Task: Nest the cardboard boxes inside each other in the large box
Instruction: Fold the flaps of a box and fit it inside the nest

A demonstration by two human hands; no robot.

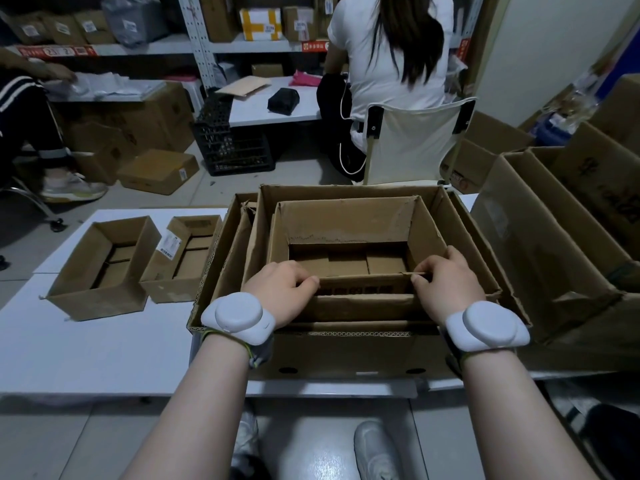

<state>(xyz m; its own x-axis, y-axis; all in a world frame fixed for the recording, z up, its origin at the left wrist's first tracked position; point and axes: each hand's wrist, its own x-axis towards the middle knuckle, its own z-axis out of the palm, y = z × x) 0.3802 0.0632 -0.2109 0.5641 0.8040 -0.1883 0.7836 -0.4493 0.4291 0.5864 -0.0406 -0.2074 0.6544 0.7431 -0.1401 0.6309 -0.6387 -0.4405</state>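
The inner box (pixel 349 230) is seated inside the middle box (pixel 446 209), itself within the large box (pixel 346 355) on the tabletop (pixel 86 355). Its near flap is pinched by the left hand (pixel 280 289) and right hand (pixel 446 285). Two small boxes (pixel 100 268) wait at left. The cardboard is judged light, stiff, easily creased; walls are best gripped near corners.
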